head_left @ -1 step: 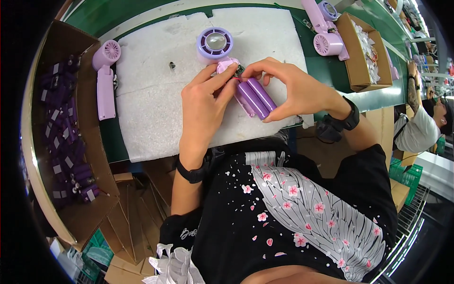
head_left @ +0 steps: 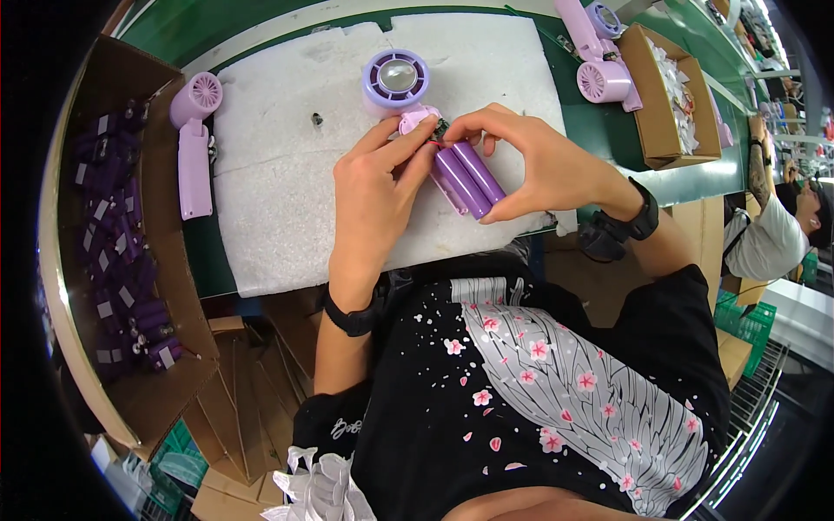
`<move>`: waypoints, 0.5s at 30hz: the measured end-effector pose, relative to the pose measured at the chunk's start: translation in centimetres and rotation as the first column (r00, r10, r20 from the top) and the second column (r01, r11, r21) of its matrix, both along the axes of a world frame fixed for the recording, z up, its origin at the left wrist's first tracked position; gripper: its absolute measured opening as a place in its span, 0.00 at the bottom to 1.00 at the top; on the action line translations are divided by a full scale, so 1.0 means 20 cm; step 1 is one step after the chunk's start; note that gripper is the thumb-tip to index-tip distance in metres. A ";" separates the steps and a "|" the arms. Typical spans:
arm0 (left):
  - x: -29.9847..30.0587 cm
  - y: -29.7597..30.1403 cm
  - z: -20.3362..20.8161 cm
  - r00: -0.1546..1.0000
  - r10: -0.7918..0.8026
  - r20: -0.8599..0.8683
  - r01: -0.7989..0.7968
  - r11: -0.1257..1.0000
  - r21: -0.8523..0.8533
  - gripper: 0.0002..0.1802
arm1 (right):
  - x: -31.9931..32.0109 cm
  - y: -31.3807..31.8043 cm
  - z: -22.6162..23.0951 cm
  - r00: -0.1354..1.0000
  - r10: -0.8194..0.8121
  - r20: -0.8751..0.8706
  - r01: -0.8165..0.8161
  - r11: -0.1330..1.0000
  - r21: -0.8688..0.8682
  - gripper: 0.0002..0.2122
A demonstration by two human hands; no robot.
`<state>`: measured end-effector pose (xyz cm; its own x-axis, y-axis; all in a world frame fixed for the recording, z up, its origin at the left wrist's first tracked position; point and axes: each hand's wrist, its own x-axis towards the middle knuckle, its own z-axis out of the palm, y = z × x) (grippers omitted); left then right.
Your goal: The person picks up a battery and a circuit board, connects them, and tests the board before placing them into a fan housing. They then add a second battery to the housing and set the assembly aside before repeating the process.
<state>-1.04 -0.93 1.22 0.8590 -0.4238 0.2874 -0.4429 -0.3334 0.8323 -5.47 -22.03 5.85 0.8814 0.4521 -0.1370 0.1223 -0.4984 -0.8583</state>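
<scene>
A handheld fan point(head_left: 396, 80) with a round lilac head lies on the white foam sheet, its pink handle pointing toward me. My left hand point(head_left: 380, 178) pinches the handle just below the head, beside a small green circuit board point(head_left: 440, 130). A pair of purple cylindrical batteries point(head_left: 470, 180) lies over the handle shell. My right hand point(head_left: 530, 165) holds the pair between thumb and fingers, thumb at the near end and fingertips by the board. A short red wire shows between board and batteries. The handle's inside is mostly hidden under the batteries and fingers.
A carton point(head_left: 165, 260) of purple battery packs stands at left, beside another pink fan point(head_left: 195, 143). More pink fan parts point(head_left: 604, 81) and a small box point(head_left: 669, 95) of white pieces sit at far right. A dark scrap point(head_left: 316, 119) lies on the foam sheet point(head_left: 269, 191). Another person point(head_left: 773, 234) is at far right.
The battery pair has shifted very slightly left in my right hand's grip. My left hand stays on the fan handle.
</scene>
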 end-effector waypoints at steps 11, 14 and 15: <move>-0.02 0.00 0.02 0.998 -0.040 0.040 0.040 0.999 -0.002 0.16 | -0.07 0.04 -0.05 0.924 0.054 0.379 0.002 0.989 -0.147 0.30; -0.02 0.00 0.01 0.998 -0.055 0.038 0.055 0.998 -0.012 0.16 | -0.09 0.05 -0.04 0.944 0.010 0.331 0.034 0.991 -0.128 0.28; -0.02 0.00 0.01 0.997 -0.060 0.038 0.061 0.998 -0.015 0.17 | -0.09 0.05 -0.04 0.928 0.021 0.371 0.038 0.988 -0.151 0.28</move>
